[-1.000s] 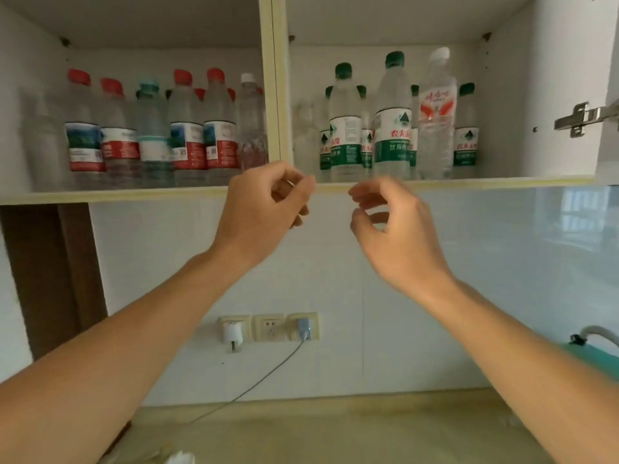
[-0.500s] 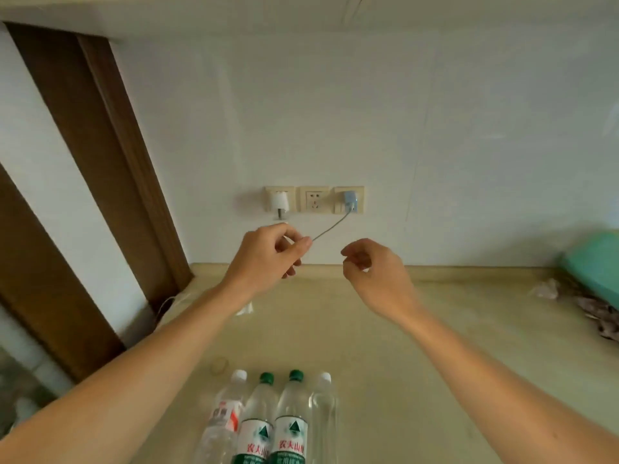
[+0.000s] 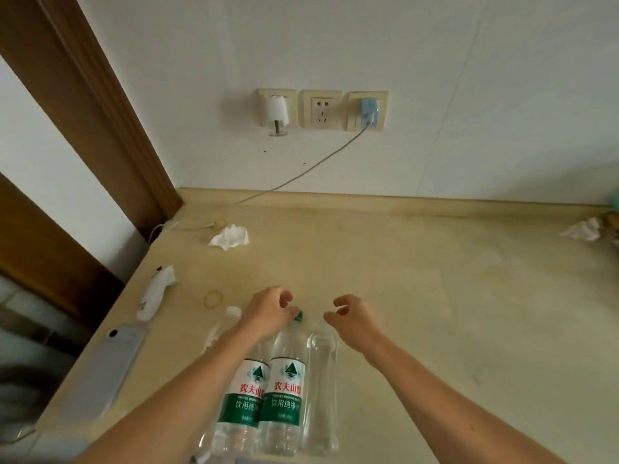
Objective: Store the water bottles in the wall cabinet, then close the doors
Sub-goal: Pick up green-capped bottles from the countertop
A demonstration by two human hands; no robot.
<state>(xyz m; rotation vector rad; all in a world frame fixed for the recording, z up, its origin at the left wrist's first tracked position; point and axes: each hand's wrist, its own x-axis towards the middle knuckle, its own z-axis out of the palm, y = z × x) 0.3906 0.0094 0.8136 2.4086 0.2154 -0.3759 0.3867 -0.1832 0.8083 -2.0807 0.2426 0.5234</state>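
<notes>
Several water bottles stand in a row at the counter's front edge: one with a white cap (image 3: 232,311), two with green labels (image 3: 249,393) (image 3: 287,386), and a clear unlabelled one (image 3: 321,380). My left hand (image 3: 268,311) hangs with curled fingers over the top of the left green-label bottle and hides its cap. Its fingertips are beside the green cap (image 3: 299,315) of the other one. Whether it grips anything is unclear. My right hand (image 3: 351,321) hovers just above the clear bottle's top, fingers loosely curled and holding nothing. The wall cabinet is out of view.
A phone (image 3: 107,366) lies at the counter's left edge, with a white wrapper (image 3: 155,291) and a rubber band (image 3: 213,299) nearby. Crumpled tissues (image 3: 231,236) (image 3: 582,229) lie toward the back. A charger cable (image 3: 301,172) runs from the wall sockets (image 3: 321,108).
My view has swung down from the open cabinet to the counter. Both hands have dropped from shelf height to just above the tops of the standing bottles.
</notes>
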